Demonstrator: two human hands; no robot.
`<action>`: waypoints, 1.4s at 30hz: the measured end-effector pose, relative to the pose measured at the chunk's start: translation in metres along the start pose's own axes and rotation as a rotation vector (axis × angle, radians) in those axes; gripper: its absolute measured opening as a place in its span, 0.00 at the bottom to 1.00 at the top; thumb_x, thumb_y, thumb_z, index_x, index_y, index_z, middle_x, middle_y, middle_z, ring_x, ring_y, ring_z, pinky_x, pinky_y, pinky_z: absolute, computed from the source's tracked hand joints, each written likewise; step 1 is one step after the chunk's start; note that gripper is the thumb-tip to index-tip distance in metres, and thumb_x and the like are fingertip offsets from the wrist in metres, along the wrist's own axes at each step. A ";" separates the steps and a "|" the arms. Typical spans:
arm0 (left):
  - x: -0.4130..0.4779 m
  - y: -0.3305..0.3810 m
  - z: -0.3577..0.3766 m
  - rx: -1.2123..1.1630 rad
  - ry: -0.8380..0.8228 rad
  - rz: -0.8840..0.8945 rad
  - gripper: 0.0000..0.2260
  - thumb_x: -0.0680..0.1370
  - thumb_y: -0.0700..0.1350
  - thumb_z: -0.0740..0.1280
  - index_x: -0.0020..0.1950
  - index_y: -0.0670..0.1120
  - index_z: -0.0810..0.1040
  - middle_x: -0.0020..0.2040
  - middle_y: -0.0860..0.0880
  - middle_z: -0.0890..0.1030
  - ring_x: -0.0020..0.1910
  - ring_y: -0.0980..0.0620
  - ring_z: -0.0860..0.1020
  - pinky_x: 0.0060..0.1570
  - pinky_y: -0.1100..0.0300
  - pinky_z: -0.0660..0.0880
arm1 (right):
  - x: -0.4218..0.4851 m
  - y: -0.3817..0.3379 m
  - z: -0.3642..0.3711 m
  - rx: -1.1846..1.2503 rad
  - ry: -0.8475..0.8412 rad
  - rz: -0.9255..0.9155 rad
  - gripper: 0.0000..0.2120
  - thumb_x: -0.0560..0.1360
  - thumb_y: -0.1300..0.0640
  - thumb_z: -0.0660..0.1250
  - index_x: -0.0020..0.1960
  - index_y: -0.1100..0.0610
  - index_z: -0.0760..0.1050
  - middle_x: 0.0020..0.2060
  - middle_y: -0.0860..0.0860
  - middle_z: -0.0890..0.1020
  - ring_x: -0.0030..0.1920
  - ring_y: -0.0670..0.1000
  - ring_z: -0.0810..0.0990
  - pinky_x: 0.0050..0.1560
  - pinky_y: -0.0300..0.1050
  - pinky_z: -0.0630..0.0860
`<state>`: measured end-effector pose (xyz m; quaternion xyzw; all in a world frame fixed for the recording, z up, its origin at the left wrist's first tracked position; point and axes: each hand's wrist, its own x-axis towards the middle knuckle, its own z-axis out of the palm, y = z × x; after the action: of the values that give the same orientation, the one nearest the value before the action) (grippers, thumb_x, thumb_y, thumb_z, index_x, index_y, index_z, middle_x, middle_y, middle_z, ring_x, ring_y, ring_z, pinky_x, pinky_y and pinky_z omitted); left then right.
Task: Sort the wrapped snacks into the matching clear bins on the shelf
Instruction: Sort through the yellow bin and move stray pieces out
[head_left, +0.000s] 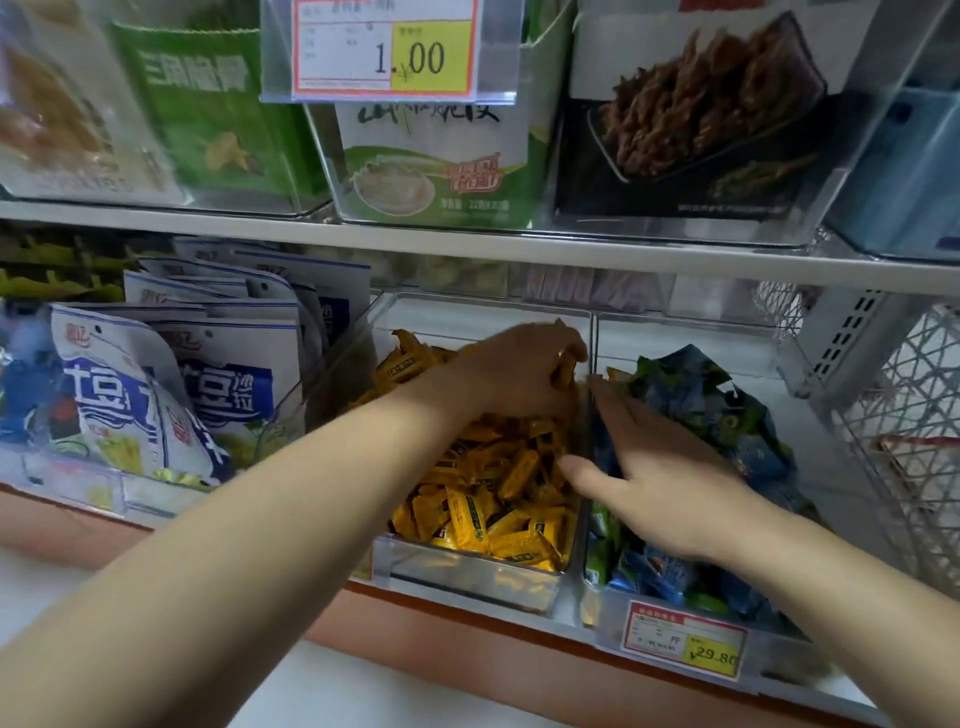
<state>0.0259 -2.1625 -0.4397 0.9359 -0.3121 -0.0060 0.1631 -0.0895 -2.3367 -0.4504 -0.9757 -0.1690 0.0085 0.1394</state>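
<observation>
A clear bin (467, 571) in the middle of the lower shelf is full of small yellow wrapped snacks (498, 499). To its right stands a second clear bin (613, 613) holding blue and green wrapped snacks (727, 415). My left hand (524, 364) reaches deep into the yellow bin, its fingers curled around a few yellow snacks near the dividing wall. My right hand (660, 483) lies flat, fingers spread, on the blue and green snacks, with its thumb against the wall between the two bins.
White and blue snack bags (171, 384) fill the bin at the left. The upper shelf (467, 244) carries bins of green and black boxes and a 1.00 price tag (384, 47). A 29.80 tag (685, 642) hangs on the right bin. A wire basket (904, 426) stands far right.
</observation>
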 end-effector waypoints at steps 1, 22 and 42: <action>0.003 -0.002 0.010 -0.053 -0.070 -0.051 0.32 0.70 0.56 0.74 0.71 0.54 0.67 0.60 0.52 0.76 0.57 0.51 0.75 0.48 0.57 0.72 | 0.000 0.000 0.000 -0.002 -0.001 0.003 0.45 0.73 0.26 0.48 0.81 0.49 0.40 0.80 0.50 0.54 0.76 0.52 0.62 0.72 0.46 0.64; -0.022 -0.046 -0.041 0.282 -0.196 -0.059 0.19 0.70 0.68 0.66 0.56 0.61 0.80 0.59 0.54 0.79 0.56 0.51 0.76 0.58 0.52 0.74 | 0.001 0.004 0.010 -0.031 0.006 0.011 0.48 0.67 0.21 0.41 0.78 0.44 0.33 0.77 0.50 0.63 0.70 0.52 0.69 0.63 0.44 0.68; -0.016 0.014 0.031 0.444 -0.507 0.008 0.33 0.67 0.70 0.69 0.66 0.53 0.75 0.56 0.51 0.79 0.54 0.48 0.78 0.41 0.55 0.75 | 0.001 0.005 0.011 -0.016 0.019 0.018 0.47 0.68 0.23 0.44 0.79 0.44 0.34 0.78 0.48 0.59 0.72 0.52 0.67 0.68 0.47 0.68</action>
<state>0.0012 -2.1725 -0.4662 0.9162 -0.3400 -0.1696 -0.1276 -0.0875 -2.3376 -0.4623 -0.9783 -0.1587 -0.0011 0.1333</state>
